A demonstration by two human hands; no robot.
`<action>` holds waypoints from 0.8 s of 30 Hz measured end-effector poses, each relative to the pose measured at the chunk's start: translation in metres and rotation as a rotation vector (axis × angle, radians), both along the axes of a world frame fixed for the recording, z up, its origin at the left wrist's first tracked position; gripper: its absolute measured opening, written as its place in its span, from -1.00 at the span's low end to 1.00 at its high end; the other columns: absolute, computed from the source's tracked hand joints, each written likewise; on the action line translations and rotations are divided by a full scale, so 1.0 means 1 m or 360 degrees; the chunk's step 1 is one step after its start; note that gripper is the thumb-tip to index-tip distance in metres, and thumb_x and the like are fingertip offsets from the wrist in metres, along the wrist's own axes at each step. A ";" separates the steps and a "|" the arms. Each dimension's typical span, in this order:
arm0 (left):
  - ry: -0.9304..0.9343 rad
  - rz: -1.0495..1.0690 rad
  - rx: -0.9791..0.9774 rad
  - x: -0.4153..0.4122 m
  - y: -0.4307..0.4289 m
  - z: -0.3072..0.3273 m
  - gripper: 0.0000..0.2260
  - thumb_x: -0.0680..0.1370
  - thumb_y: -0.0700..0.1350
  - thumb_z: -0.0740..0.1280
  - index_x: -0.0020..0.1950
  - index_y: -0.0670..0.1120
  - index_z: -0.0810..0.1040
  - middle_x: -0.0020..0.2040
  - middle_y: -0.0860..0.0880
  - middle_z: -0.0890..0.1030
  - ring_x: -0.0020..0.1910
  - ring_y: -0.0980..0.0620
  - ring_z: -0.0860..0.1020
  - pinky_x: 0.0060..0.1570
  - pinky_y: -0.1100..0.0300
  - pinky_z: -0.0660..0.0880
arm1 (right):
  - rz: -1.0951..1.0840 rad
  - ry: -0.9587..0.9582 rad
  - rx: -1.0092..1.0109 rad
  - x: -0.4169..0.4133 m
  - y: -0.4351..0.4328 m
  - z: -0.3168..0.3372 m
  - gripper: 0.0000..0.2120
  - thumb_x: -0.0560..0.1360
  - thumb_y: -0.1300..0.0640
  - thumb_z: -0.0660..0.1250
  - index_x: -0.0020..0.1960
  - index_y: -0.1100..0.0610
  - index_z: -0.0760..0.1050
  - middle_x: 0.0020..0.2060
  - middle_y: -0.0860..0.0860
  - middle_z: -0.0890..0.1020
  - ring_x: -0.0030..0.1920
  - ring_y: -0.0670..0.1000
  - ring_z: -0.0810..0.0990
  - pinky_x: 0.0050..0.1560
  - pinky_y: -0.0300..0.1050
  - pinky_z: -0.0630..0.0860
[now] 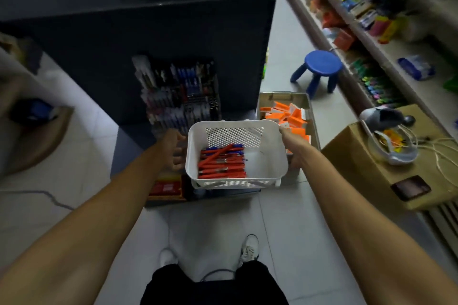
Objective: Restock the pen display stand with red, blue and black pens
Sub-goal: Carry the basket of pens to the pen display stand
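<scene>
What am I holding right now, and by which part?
The right hand grips the white basket by its right rim. The left hand curls beside its left wall; contact cannot be told.

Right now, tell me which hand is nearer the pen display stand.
Left. The left hand is in front of the pen display stand, left of the white basket; the right hand grips its right rim, farther off.

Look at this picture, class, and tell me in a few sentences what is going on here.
A person standing in a shop holds a white basket above the floor. The right hand grips its right rim; the left hand is at its left wall, grip unclear. Red and blue pens lie in the basket. The pen display stand stands beyond it against a dark counter.
</scene>
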State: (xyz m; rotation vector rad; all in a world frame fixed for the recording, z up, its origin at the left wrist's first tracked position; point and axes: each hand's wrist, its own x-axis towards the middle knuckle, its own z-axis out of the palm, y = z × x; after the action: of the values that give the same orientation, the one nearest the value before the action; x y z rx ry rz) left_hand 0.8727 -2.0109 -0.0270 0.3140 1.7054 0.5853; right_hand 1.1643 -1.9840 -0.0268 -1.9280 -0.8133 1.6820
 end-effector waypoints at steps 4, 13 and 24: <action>-0.0060 0.0076 0.0006 -0.048 -0.016 -0.017 -0.81 0.51 -0.01 0.18 -0.05 -0.12 0.46 -0.01 -0.16 0.54 -0.16 -0.14 0.51 -0.19 0.03 0.51 | 0.0084 0.0079 -0.0140 -0.042 -0.005 -0.020 -0.60 0.54 -0.22 0.25 0.13 0.10 0.50 -0.11 0.06 0.59 -0.13 0.06 0.55 -0.08 0.00 0.53; -0.0167 0.0072 -0.0181 -0.108 -0.061 -0.042 -0.77 0.59 -0.01 0.11 -0.02 -0.13 0.45 -0.12 -0.15 0.56 -0.17 -0.09 0.54 -0.33 0.09 0.55 | 0.0116 0.0054 -0.0469 -0.110 -0.035 -0.093 -0.29 0.26 -0.45 0.29 0.17 0.05 0.55 -0.01 0.11 0.66 -0.06 0.16 0.63 -0.20 0.00 0.59; -0.0108 0.0291 -0.0286 -0.113 -0.109 -0.122 -0.74 0.56 0.08 0.24 0.14 -0.04 0.49 0.08 -0.11 0.60 -0.01 -0.10 0.60 -0.15 0.02 0.57 | 0.0194 -0.0127 -0.0446 -0.132 -0.059 -0.138 -0.47 0.59 -0.24 0.15 0.34 0.15 0.41 -0.02 0.09 0.52 -0.23 0.08 0.49 -0.33 -0.05 0.43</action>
State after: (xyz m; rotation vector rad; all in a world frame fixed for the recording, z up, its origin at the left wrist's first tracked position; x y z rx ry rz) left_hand 0.7599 -2.1204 -0.1491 0.0100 1.7179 0.5640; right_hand 1.0326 -2.0430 -0.1650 -2.1827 -0.7719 1.8866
